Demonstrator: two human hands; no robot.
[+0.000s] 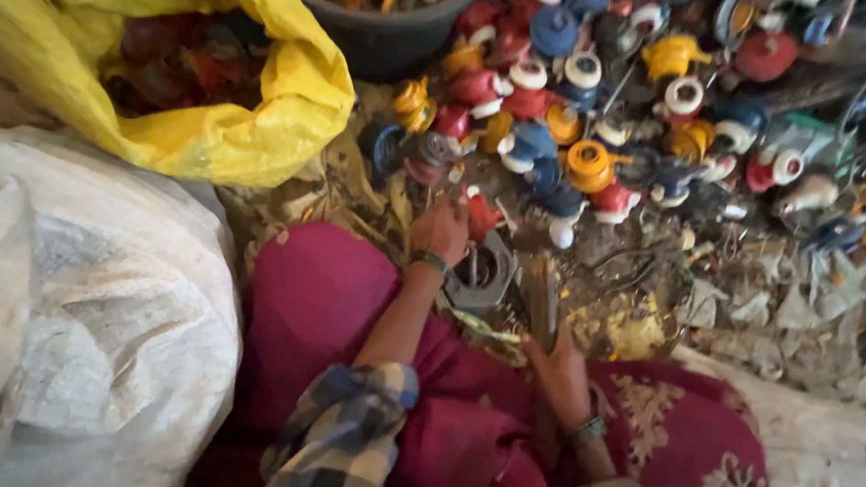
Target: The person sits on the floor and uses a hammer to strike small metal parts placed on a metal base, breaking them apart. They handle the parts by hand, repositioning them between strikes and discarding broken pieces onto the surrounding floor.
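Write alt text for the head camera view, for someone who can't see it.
Seen from above, a seated person's left hand reaches into a pile of red, blue and orange plastic parts, while the right hand grips a dark tool beside a grey block. A yellow sack of red pieces and a white sack lie left.

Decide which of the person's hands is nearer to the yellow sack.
Left. The left hand reaches into the scrap pile just right of the yellow sack; the right hand is lower and farther right, by the lap.
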